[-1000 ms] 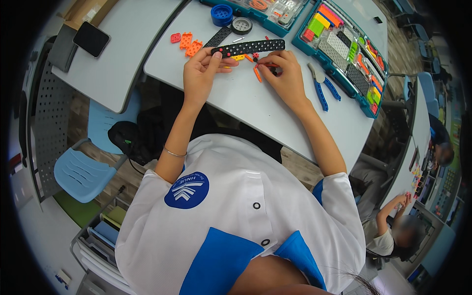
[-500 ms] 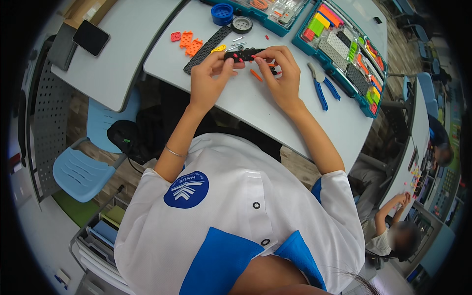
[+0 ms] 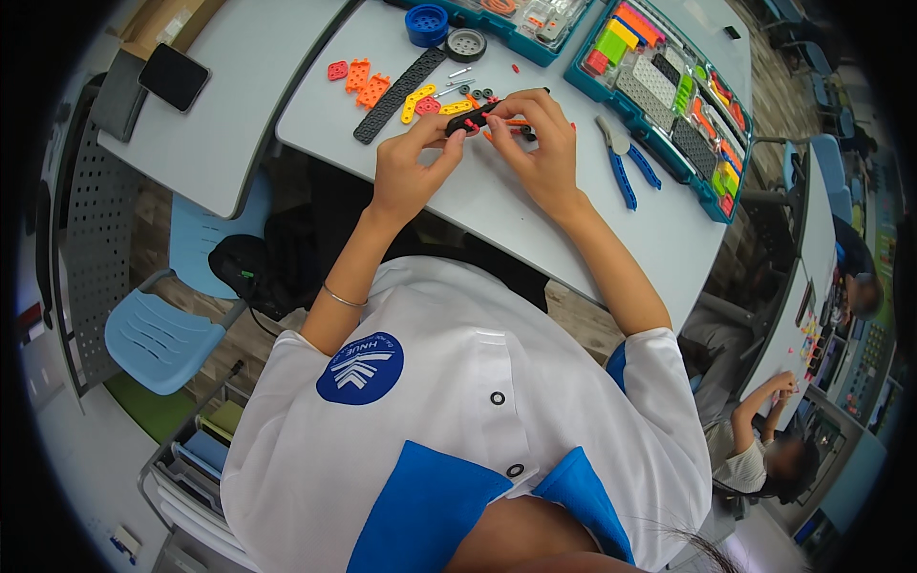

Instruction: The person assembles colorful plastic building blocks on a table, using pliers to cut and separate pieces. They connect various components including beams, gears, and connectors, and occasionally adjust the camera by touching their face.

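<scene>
1. The left hand (image 3: 406,170) grasps one end of a black building-kit beam (image 3: 457,125) between thumb and fingers, which partly cover it.
2. The right hand (image 3: 538,158) is pinched up close at the beam's other end, thumb and forefinger beside a small red connector peg (image 3: 487,116); whether they grip the peg or only press on it is hard to tell.
3. The beam is tilted, lifted over the near part of the white table (image 3: 506,220).
4. On the table beyond lie a second black beam (image 3: 401,95), a bent yellow link (image 3: 416,101), orange plates (image 3: 373,91) and metal axles (image 3: 460,73). A blue wheel rim (image 3: 427,26) sits just beside a grey wheel (image 3: 465,45).
5. Blue-handled pliers (image 3: 624,180) rest to the right, unheld.
6. The step in hand looks like seating pegs in the beam's holes. The next move seems to call for a steady left-hand hold and a straight, firm push from the right thumb.
</scene>
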`<action>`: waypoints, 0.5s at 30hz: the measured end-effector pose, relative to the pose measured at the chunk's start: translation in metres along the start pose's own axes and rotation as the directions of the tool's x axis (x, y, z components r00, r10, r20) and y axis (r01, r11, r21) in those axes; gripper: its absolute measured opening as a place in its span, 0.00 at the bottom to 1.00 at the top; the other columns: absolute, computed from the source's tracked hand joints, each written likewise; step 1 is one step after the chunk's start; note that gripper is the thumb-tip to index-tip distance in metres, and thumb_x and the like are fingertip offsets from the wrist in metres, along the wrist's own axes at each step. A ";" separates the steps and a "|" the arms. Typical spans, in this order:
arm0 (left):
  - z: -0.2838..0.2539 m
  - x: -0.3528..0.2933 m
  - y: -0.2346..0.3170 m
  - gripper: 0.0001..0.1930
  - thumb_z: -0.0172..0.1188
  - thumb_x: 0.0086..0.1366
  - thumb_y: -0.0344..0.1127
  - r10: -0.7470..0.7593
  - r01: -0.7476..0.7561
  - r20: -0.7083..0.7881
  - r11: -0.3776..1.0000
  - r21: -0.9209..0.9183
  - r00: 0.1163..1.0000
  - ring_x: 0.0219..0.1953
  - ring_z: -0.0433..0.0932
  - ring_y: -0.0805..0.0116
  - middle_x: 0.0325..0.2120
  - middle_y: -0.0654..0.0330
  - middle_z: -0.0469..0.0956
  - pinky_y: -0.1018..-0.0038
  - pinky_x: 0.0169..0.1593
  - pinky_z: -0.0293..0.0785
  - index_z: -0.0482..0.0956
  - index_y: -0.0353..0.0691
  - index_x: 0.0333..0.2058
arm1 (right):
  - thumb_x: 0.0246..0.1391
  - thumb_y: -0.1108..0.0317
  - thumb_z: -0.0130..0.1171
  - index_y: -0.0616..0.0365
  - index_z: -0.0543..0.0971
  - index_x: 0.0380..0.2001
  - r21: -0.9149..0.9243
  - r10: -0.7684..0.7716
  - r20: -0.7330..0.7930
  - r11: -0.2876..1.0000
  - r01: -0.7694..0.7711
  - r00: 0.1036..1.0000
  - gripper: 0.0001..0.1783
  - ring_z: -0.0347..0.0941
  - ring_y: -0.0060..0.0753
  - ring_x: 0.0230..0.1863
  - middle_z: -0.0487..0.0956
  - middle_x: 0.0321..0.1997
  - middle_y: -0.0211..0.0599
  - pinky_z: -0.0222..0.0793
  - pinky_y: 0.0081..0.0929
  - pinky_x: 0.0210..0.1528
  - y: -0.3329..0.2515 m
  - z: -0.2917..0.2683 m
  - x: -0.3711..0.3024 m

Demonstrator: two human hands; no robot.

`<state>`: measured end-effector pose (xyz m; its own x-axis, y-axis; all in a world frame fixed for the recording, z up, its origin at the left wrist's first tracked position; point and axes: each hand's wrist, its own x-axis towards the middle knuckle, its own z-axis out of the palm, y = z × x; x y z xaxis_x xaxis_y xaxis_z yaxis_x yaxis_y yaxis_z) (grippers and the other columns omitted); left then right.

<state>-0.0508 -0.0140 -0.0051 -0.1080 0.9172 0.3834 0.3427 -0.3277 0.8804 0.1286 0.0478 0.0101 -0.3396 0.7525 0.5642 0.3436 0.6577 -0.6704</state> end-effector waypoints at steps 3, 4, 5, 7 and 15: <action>0.000 0.000 0.000 0.07 0.64 0.63 0.27 0.044 -0.044 0.004 0.999 0.021 0.999 0.35 0.88 0.61 0.31 0.53 0.86 0.73 0.40 0.82 0.80 0.31 0.38 | 0.50 0.72 0.68 0.58 0.80 0.33 0.010 0.007 0.006 1.000 -0.007 1.000 0.08 0.73 0.32 0.37 0.79 0.37 0.32 0.73 0.27 0.32 -0.001 0.000 0.000; 0.000 0.000 0.000 0.07 0.64 0.63 0.27 0.052 -0.052 -0.001 0.998 0.021 0.999 0.35 0.88 0.61 0.31 0.53 0.86 0.73 0.40 0.82 0.80 0.31 0.38 | 0.50 0.72 0.68 0.58 0.80 0.33 0.022 0.011 0.008 1.000 -0.011 1.000 0.08 0.73 0.32 0.37 0.79 0.37 0.32 0.73 0.27 0.32 0.000 0.001 -0.001; 0.001 0.000 0.000 0.07 0.64 0.63 0.27 0.060 -0.060 -0.006 0.998 0.020 0.998 0.35 0.88 0.61 0.31 0.53 0.86 0.73 0.40 0.82 0.80 0.31 0.39 | 0.50 0.72 0.68 0.58 0.79 0.33 0.035 0.016 0.010 0.999 -0.016 1.000 0.08 0.73 0.32 0.37 0.79 0.37 0.32 0.73 0.27 0.32 0.001 0.001 -0.001; 0.001 -0.001 -0.003 0.08 0.64 0.63 0.27 0.056 -0.056 -0.019 0.998 0.013 0.998 0.35 0.88 0.62 0.31 0.53 0.86 0.73 0.39 0.82 0.80 0.31 0.39 | 0.50 0.72 0.67 0.59 0.79 0.33 0.034 0.005 0.007 0.999 -0.005 1.000 0.08 0.74 0.32 0.37 0.78 0.37 0.32 0.73 0.27 0.33 0.002 0.001 -0.001; -0.001 -0.001 -0.001 0.08 0.62 0.64 0.25 0.066 -0.067 0.014 0.997 0.033 0.998 0.34 0.87 0.69 0.34 0.57 0.86 0.77 0.42 0.80 0.81 0.29 0.42 | 0.51 0.72 0.67 0.60 0.79 0.34 0.051 0.037 0.046 0.998 -0.039 0.998 0.08 0.74 0.33 0.37 0.78 0.37 0.33 0.75 0.27 0.36 0.002 -0.001 -0.001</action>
<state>-0.0519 -0.0148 -0.0058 -0.0716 0.8967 0.4367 0.3800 -0.3803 0.8432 0.1309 0.0484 0.0090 -0.3669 0.7740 0.5160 0.3119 0.6249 -0.7157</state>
